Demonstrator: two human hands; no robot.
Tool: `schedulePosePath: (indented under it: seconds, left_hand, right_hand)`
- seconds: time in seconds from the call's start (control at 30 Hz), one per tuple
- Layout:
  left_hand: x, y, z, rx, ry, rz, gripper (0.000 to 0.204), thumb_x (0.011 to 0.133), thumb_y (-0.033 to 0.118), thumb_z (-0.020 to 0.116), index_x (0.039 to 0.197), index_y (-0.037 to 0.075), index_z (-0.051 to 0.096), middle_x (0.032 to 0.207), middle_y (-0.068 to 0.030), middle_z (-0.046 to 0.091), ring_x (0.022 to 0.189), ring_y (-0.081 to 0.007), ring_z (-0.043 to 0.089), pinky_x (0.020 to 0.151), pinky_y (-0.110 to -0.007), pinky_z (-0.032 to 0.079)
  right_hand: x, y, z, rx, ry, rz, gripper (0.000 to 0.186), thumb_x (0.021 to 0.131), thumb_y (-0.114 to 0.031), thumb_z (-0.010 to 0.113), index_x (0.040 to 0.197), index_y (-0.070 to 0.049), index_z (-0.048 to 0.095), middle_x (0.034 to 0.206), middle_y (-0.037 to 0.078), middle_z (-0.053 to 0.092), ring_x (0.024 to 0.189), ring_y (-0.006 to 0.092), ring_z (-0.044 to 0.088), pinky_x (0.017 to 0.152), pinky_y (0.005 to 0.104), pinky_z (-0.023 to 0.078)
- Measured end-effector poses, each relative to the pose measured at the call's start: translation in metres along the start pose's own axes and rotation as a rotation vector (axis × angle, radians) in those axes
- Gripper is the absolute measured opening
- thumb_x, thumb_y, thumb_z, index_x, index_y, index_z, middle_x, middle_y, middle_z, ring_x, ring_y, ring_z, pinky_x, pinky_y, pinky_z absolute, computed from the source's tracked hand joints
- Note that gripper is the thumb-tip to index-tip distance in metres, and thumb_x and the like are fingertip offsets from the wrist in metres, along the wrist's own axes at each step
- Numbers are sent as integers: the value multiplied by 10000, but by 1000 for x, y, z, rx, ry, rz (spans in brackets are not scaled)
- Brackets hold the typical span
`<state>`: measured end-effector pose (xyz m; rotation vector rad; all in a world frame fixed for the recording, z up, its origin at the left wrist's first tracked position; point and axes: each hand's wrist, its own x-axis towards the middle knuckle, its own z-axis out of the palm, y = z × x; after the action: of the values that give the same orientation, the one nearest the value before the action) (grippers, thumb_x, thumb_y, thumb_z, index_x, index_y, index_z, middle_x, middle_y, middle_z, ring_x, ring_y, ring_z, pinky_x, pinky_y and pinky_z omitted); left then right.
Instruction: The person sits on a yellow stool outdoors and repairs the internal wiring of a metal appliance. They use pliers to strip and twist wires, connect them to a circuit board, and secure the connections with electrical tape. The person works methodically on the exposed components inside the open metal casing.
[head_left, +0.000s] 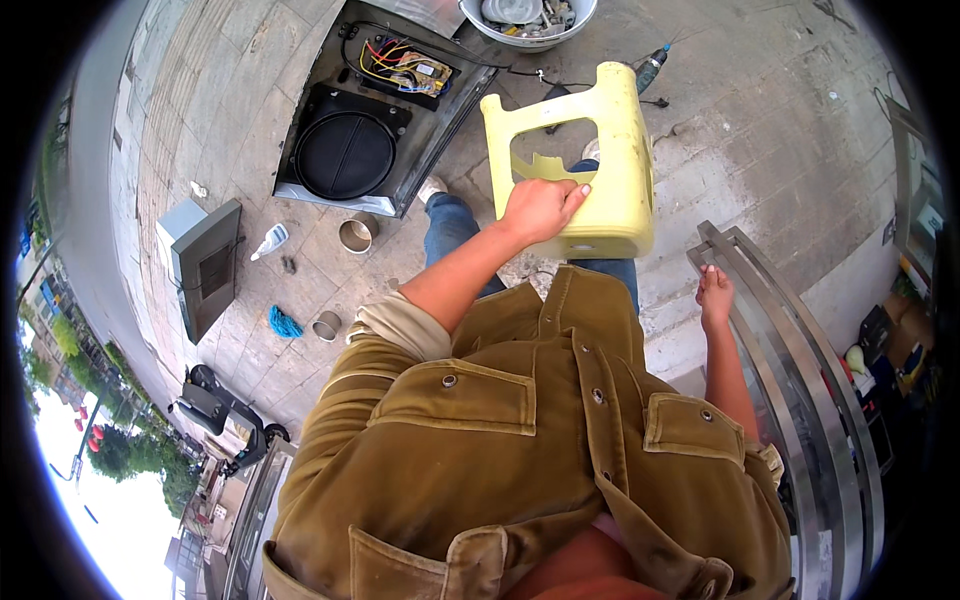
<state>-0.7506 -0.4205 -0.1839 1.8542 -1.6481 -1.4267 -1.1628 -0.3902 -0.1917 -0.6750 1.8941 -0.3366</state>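
My left hand (pixel 540 210) is closed round the edge of a yellow plastic stool (pixel 620 130), beside a wide opening in its side. The stool is tipped in front of my legs, and its side has a jagged, broken edge. Over on the right, my right hand (pixel 714 295) has its fingers curled at the near edge of a metal-framed glass door (pixel 790 350). Part of its grip is hidden.
An open range hood (pixel 345 150) with exposed wiring lies ahead left. Near it are a metal basin (pixel 530 40), a power drill (pixel 652 68), a grey panel box (pixel 210 270), a white bottle (pixel 270 241), a metal ring (pixel 358 233) and a blue scrubber (pixel 284 322). A scooter (pixel 225 415) stands farther left.
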Motion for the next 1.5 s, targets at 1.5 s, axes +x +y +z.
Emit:
schedulePosePath:
  seconds: [1.5]
  left_hand:
    - [95, -525, 243, -16, -377, -307, 608, 986, 496, 320, 1072, 2, 664, 1114, -235, 643, 1059, -409, 589, 926, -447, 436]
  right_hand:
    - [319, -85, 417, 628, -240, -769, 242, 1027, -201, 438, 1025, 17, 542, 621, -14, 394, 487, 72, 329, 436, 250, 300]
